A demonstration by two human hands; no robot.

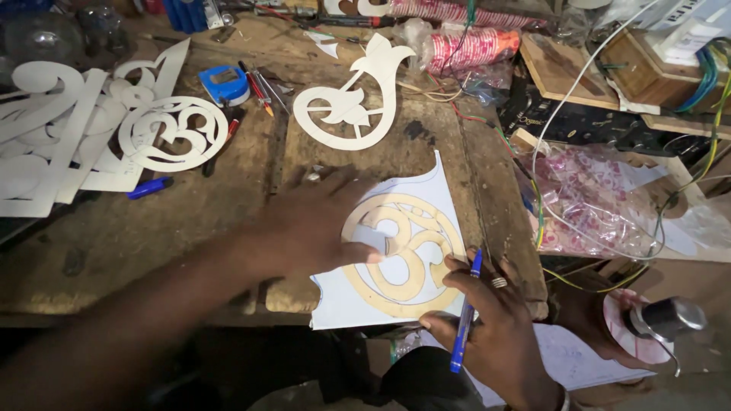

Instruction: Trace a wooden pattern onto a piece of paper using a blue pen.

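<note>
A round wooden cut-out stencil (407, 255) lies on a white sheet of paper (346, 301) on a worn wooden workbench (152, 228). My left hand (308, 224) presses flat on the stencil's left side, fingers spread and blurred. My right hand (491, 335), with a ring on one finger, holds a blue pen (464, 323) whose tip touches the stencil's lower right rim.
Another cut-out with a leaf shape (354, 99) lies farther back; a round white cut-out (173, 133) and white pattern pieces (53, 129) are at the left. A blue tape measure (225, 82), pens, wires (548, 152), plastic wrap (601, 202) and wooden boxes (647, 68) crowd the back and right.
</note>
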